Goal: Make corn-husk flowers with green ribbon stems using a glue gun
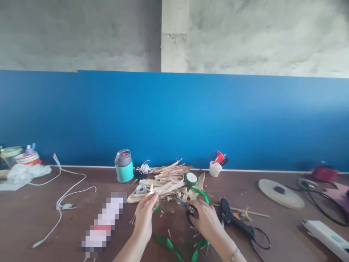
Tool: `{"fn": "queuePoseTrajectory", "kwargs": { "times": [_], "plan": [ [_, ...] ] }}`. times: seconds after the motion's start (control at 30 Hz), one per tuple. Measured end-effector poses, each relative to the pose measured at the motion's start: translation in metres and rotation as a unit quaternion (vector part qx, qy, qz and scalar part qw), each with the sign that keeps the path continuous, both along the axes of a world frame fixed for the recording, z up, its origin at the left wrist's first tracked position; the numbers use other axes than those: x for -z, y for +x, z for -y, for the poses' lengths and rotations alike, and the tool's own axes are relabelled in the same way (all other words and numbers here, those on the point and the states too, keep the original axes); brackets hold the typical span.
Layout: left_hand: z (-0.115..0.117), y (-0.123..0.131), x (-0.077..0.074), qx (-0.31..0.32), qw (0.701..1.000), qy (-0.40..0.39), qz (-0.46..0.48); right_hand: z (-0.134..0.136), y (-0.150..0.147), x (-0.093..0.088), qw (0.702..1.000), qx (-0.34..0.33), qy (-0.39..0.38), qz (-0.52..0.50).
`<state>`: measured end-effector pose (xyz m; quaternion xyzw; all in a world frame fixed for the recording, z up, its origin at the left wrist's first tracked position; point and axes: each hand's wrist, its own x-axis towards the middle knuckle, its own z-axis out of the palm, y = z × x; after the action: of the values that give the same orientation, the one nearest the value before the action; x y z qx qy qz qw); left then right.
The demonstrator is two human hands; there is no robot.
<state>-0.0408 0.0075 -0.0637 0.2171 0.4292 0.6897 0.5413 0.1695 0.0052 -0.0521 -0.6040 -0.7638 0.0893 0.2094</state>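
Note:
My left hand pinches a small pale flower-like piece of dried husk between thumb and fingers. A bit of green ribbon shows beside those fingers. Black-handled scissors are in my right hand, their blades pointing left toward the pinched piece. Behind both hands lies a heap of dried corn husks. On it rests a spool of green ribbon, its loose end trailing right. More green ribbon lies on the table near my forearms, among small husk scraps.
Right of my right hand is a black glue gun with its cord. Tape rolls, a teal flask and a white cup of tools stand behind. White cables lie left; a round lid lies right.

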Motion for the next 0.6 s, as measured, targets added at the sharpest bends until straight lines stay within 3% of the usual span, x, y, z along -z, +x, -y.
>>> {"fn": "queuePoseTrajectory", "kwargs": {
  "times": [0.13, 0.27, 0.6],
  "plan": [
    [0.000, -0.001, -0.002, -0.011, 1.000, -0.012, 0.026, 0.001, -0.005, 0.002, 0.988, -0.065, 0.084, -0.112],
    [0.000, -0.001, -0.005, -0.016, 0.999, -0.011, 0.049, 0.006, -0.013, 0.007, 0.973, -0.155, 0.129, -0.115],
    [-0.001, -0.002, -0.006, -0.032, 0.995, -0.007, 0.096, 0.010, -0.021, 0.011, 0.977, -0.164, 0.131, -0.047]
  ]
}}
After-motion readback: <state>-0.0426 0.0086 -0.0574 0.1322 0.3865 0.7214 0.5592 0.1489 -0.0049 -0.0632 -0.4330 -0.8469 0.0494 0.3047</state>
